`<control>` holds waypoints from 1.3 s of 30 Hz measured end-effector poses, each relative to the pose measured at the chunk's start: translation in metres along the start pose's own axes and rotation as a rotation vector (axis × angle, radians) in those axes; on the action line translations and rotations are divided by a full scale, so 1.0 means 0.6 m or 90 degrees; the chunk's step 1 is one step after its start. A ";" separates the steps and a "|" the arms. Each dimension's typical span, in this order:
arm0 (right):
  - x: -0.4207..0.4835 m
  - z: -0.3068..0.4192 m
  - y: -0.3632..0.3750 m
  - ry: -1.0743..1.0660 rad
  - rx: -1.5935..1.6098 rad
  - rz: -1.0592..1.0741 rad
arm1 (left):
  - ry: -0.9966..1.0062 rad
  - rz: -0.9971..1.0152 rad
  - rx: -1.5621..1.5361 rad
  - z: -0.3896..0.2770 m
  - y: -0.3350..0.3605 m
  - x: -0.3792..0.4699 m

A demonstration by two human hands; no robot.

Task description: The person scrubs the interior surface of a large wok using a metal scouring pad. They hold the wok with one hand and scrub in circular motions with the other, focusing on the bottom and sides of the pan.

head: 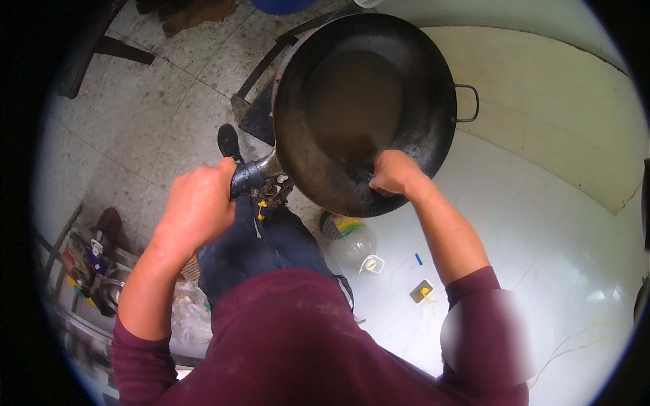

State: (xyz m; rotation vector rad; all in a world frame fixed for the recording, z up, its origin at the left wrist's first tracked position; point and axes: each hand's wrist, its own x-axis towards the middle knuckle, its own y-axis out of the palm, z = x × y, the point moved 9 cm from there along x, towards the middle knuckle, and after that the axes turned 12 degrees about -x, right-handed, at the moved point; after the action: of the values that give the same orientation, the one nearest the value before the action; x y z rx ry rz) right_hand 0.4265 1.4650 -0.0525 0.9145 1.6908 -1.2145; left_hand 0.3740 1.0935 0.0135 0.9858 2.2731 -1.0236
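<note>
A large dark metal wok [299, 167] fills the upper middle of the view, tilted, with brownish liquid [355, 106] pooled in its bottom. My left hand [200, 203] is wrapped around the wok's handle [247, 178], which has a dark sleeve. Inside the wok, my right hand [398, 171] presses against the near right wall with its fingers curled. Dark, grainy residue and pale specks show on the metal around it. Whatever may be under those fingers is hidden. A loop handle [477, 103] sticks out from the wok's far right side.
A dark metal frame [259, 71] stands behind the wok. Below the rim is a clear plastic bottle [355, 246] near a white wall with an electrical outlet [422, 292]. A yellow-handled screwdriver [261, 210] shows near my legs. Plastic bags [190, 314] lie at lower left.
</note>
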 end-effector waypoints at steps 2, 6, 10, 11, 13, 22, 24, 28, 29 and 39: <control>-0.003 -0.083 -0.016 0.095 -0.046 -0.045 | 0.005 0.000 -0.005 0.000 0.000 -0.005; 0.010 -0.078 -0.003 0.080 -0.079 -0.036 | 0.011 -0.003 0.000 -0.004 -0.002 -0.002; -0.008 -0.091 -0.021 0.120 -0.041 -0.059 | 0.005 -0.003 -0.006 -0.002 0.001 -0.005; -0.005 -0.141 -0.024 0.166 -0.048 -0.075 | 0.008 -0.006 -0.007 -0.003 -0.002 -0.001; 0.000 -0.130 -0.016 0.124 -0.023 -0.053 | 0.013 -0.010 0.000 -0.002 -0.003 -0.002; 0.003 -0.090 -0.011 0.116 -0.029 -0.043 | 0.000 0.005 0.000 -0.002 -0.002 -0.006; 0.001 0.009 -0.006 0.021 0.060 -0.016 | 0.001 0.003 0.000 -0.002 -0.003 -0.004; -0.004 -0.130 -0.032 0.161 -0.013 -0.090 | 0.003 -0.001 0.000 -0.003 -0.004 -0.003; 0.000 -0.144 -0.025 0.179 -0.002 -0.081 | 0.007 -0.002 0.003 -0.007 -0.005 0.000; -0.006 -0.073 -0.033 0.180 -0.051 -0.074 | 0.009 -0.006 0.000 -0.006 -0.002 -0.006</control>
State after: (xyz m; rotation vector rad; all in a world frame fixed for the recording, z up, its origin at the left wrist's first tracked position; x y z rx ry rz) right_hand 0.4004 1.5016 -0.0345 0.9870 2.0263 -1.1229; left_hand 0.3752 1.0940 0.0185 0.9871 2.2915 -1.0222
